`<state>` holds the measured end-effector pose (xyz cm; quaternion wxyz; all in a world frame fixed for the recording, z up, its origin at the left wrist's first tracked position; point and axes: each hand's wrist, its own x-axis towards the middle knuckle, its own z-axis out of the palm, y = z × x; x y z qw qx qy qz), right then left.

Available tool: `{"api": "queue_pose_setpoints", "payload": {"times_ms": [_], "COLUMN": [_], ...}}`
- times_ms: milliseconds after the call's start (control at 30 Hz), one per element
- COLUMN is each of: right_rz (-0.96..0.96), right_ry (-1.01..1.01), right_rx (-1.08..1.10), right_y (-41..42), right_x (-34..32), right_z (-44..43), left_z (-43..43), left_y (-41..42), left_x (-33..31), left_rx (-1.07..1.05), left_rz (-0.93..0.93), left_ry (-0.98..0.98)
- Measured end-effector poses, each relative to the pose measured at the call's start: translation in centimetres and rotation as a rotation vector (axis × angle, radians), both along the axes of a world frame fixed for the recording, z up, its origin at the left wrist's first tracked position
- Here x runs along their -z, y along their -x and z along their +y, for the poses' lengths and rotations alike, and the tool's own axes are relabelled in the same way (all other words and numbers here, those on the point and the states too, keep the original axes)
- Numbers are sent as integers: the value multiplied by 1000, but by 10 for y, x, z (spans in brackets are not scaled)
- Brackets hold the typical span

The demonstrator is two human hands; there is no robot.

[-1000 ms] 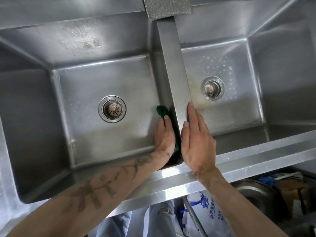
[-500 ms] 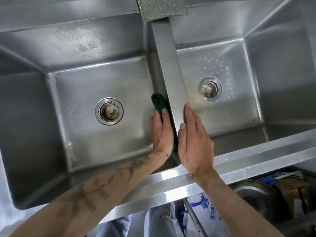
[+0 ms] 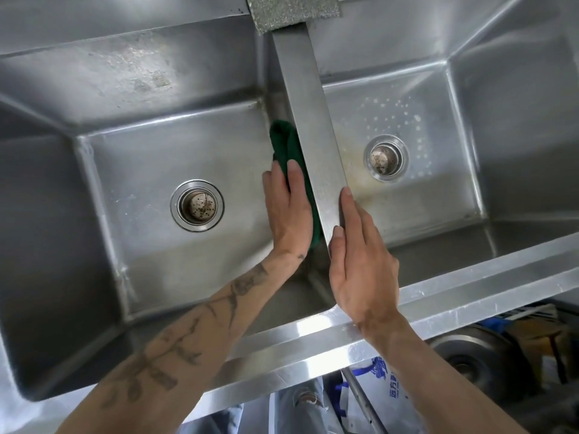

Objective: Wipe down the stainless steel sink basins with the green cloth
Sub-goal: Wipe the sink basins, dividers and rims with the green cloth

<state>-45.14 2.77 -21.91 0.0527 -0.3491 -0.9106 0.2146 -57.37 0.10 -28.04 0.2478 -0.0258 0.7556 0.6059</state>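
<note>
Green cloth: head view, left basin, against divider wall, 3 o'clock of drain. Left hand: fingers straight, together, pressing cloth flat. Right hand: fingers together, bracing divider. Step, likely: wiping divider wall. Next: stroke toward 12 o'clock, even pressure.

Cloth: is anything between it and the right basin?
Yes, the divider. The left hand presses the cloth against the divider's left wall, inside the left basin. The right basin lies on the far side, so the cloth would have to be lifted over it.
</note>
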Motion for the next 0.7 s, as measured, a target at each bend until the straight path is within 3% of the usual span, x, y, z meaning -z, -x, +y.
{"api": "queue_pose_setpoints", "payload": {"times_ms": [100, 233, 500, 700], "right_rz": [-17, -47, -69, -78], "right_ry": [11, 52, 40, 27], "right_rx": [7, 35, 20, 24], "right_y": [0, 3, 6, 7], "right_x": [-1, -3, -6, -6], "right_z": [0, 0, -1, -1], "left_z": [2, 0, 16, 13], "left_y": [-1, -1, 23, 24], "left_x": [13, 32, 7, 29], "left_rx": [39, 157, -1, 101], "left_rz": [-4, -266, 75, -219], "left_ry": [33, 213, 29, 186]}}
